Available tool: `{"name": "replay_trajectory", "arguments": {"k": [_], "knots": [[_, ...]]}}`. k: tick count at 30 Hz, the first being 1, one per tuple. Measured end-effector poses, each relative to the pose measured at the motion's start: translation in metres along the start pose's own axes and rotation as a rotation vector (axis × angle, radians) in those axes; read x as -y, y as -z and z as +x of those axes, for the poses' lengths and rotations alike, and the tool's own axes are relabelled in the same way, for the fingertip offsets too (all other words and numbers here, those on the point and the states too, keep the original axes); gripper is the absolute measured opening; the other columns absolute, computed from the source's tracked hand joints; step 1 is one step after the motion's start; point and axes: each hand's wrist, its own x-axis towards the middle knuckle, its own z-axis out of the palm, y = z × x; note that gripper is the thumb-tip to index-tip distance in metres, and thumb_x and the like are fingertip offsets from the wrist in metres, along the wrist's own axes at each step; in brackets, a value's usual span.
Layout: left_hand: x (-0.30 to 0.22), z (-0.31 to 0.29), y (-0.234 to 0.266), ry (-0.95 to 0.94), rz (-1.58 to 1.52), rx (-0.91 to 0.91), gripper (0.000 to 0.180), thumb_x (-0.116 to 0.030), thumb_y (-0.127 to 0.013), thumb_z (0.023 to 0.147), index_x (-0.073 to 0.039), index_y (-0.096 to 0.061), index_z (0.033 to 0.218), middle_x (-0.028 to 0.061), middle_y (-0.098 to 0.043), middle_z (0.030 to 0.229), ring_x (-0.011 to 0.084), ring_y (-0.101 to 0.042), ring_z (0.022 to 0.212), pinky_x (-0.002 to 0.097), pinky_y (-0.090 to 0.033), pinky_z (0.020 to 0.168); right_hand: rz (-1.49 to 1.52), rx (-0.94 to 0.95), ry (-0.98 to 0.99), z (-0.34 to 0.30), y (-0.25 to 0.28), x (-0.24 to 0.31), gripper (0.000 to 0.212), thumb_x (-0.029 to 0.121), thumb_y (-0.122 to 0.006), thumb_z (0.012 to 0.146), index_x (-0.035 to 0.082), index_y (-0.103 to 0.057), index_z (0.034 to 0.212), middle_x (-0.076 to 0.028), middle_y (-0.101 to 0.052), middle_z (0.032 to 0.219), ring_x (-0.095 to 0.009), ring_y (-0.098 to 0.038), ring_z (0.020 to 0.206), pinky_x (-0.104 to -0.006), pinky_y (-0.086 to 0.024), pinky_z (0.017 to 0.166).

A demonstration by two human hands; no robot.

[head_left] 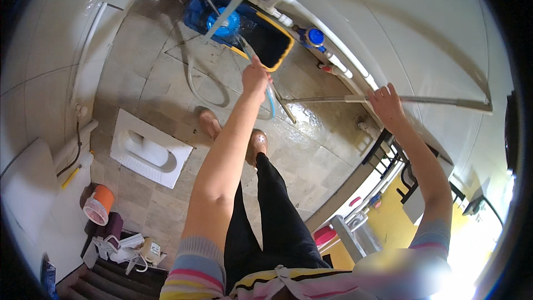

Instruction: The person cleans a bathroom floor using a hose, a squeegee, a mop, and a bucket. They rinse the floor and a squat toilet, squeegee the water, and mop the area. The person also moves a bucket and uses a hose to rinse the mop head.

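Note:
My left hand [256, 82] is closed around a clear hose [191, 75], its end pointed at the mop bucket [286, 39], which is blue with a yellow rim. Water appears to run from the hose into the bucket. A mop with a round blue head [224, 22] stands in the bucket, its handle leaning toward the far left. My right hand [387, 105] grips the long pole of a floor squeegee [322, 99]. The squeegee's narrow blade [288, 112] rests on the wet tiled floor, between my feet and the bucket. The rest of the hose loops across the floor.
White pipes [325, 25] with a blue water meter [315, 36] run along the wall behind the bucket. A white squat toilet [150, 147] is set in the floor at left. An orange bin [100, 203] stands at lower left. A doorway opens at lower right.

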Motion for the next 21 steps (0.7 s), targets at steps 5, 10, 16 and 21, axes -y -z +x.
{"name": "replay_trajectory", "arguments": {"k": [5, 10, 16, 21], "knots": [[-0.006, 0.013, 0.006, 0.084, 0.019, 0.039, 0.051, -0.056, -0.034, 0.094, -0.008, -0.05, 0.087, 0.0036, -0.054, 0.072, 0.0174, -0.057, 0.066, 0.0359, -0.049, 0.058, 0.091, 0.346, -0.109, 0.016, -0.001, 0.01, 0.033, 0.015, -0.058, 0.083, 0.008, -0.055, 0.115, -0.003, -0.062, 0.102, -0.018, -0.058, 0.097, -0.0377, -0.039, 0.091], [-0.002, 0.031, 0.004, 0.126, 0.006, 0.041, 0.051, -0.056, -0.034, 0.094, -0.008, -0.05, 0.086, 0.0049, -0.054, 0.074, 0.0191, -0.057, 0.069, 0.0389, -0.051, 0.063, 0.119, 0.382, -0.021, 0.024, 0.009, 0.001, 0.035, 0.015, -0.061, 0.079, 0.01, -0.056, 0.114, -0.001, -0.06, 0.098, -0.015, -0.057, 0.096, -0.0322, -0.039, 0.086], [0.005, 0.049, -0.009, 0.141, -0.044, -0.003, 0.05, -0.058, -0.032, 0.094, -0.01, -0.049, 0.089, 0.0033, -0.054, 0.077, 0.0174, -0.057, 0.072, 0.0357, -0.047, 0.064, 0.052, 0.286, 0.005, 0.033, -0.02, 0.019, 0.035, 0.014, -0.062, 0.077, 0.009, -0.055, 0.112, -0.002, -0.059, 0.096, -0.016, -0.053, 0.101, -0.0341, -0.037, 0.091], [0.001, 0.049, -0.019, 0.164, -0.056, -0.044, 0.051, -0.059, -0.031, 0.094, -0.011, -0.049, 0.089, 0.0034, -0.055, 0.08, 0.0176, -0.057, 0.076, 0.0406, -0.046, 0.07, 0.433, 0.192, 0.087, 0.047, -0.005, 0.03, 0.055, 0.017, -0.064, 0.078, 0.012, -0.044, 0.129, -0.009, -0.054, 0.116, -0.024, -0.051, 0.111, -0.0395, -0.035, 0.101]]}}
